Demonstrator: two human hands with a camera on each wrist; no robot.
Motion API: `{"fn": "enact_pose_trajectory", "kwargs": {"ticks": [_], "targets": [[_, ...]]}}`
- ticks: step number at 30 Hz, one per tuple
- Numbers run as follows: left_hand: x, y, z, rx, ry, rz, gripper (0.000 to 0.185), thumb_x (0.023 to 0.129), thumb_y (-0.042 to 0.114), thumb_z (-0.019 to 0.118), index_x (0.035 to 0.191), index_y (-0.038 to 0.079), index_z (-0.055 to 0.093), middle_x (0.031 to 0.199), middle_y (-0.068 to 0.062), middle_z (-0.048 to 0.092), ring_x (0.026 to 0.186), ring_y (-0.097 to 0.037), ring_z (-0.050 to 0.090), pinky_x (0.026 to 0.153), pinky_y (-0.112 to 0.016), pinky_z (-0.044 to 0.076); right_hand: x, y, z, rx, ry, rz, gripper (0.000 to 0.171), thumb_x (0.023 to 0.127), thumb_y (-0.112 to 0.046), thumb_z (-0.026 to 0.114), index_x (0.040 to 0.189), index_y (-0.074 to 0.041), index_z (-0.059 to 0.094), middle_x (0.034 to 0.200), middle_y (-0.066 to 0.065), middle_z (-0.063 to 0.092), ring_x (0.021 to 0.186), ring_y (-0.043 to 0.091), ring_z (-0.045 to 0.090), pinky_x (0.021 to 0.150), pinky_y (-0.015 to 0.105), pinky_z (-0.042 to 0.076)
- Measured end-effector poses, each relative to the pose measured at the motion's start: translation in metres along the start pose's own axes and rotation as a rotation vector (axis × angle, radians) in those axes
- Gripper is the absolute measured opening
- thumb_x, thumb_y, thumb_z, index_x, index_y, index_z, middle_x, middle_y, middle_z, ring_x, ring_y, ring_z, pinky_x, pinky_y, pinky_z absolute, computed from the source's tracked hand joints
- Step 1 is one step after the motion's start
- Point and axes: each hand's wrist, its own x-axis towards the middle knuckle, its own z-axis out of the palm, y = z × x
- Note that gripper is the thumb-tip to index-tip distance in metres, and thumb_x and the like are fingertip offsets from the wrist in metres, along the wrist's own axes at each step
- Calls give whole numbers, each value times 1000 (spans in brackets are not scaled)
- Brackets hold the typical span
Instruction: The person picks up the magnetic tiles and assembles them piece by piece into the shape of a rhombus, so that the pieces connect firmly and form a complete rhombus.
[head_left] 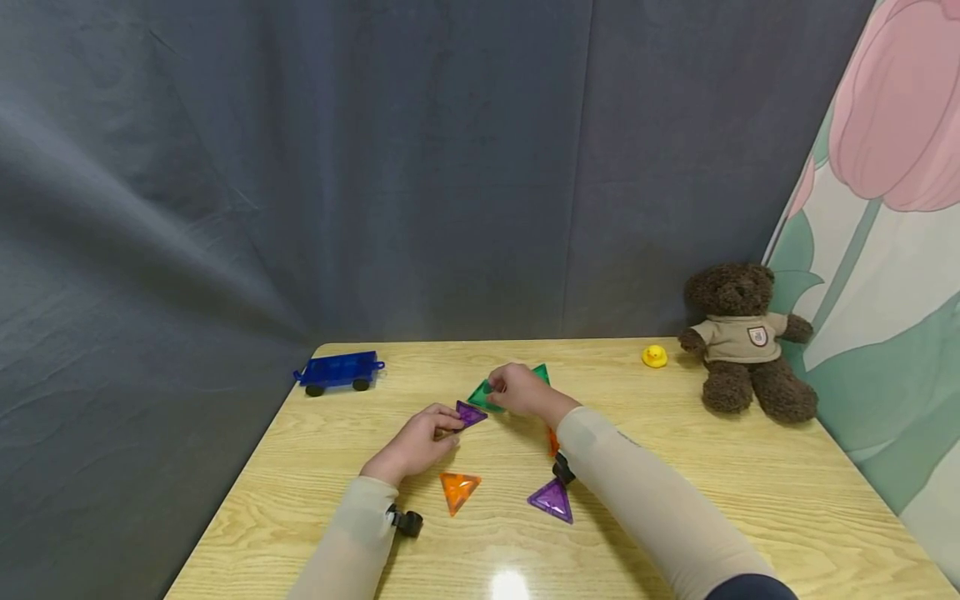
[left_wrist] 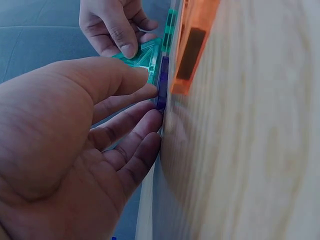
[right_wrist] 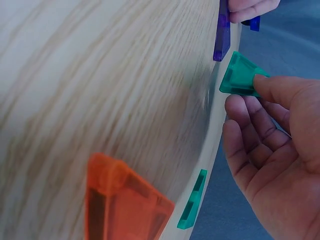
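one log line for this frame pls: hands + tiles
left hand: pinches purple triangle | right hand: pinches green triangle | the two tiles: close, contact unclear | table: more triangles lying flat

Your head view is evenly lit and sharp, with one white glare spot on the table (head_left: pixel 508 583) near the bottom edge and soft shadows under the arms. Both wrist views are bright but blurred up close, wood grain smeared.
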Motion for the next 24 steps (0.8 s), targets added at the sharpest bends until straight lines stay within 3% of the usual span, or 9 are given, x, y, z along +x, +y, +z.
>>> {"fn": "enact_pose_trajectory", "kwargs": {"ticks": [8, 16, 24], "targets": [[1, 3, 2, 3, -17, -6, 29, 96, 17, 62, 123, 12, 67, 125, 6, 52, 111, -15, 52, 90, -37, 46, 1, -5, 0, -4, -17, 4, 9, 91, -22, 69, 98, -16, 68, 87, -6, 63, 78, 10, 59, 70, 29, 51], [0, 6, 3, -27, -27, 7, 28, 96, 16, 62, 123, 10, 67, 126, 6, 52, 114, -16, 51, 92, -38, 45, 0, -9, 3, 17, -31, -22, 21, 91, -20, 70, 109, -9, 67, 86, -5, 63, 76, 10, 59, 70, 29, 51], [1, 1, 6, -42, -25, 20, 29, 96, 15, 62, 124, 9, 66, 126, 5, 51, 117, -17, 50, 95, -38, 44, 1, -6, 7, 11, -60, -25, 17, 89, -19, 72, 104, -12, 69, 84, -6, 63, 76, 9, 59, 70, 28, 51]]}}
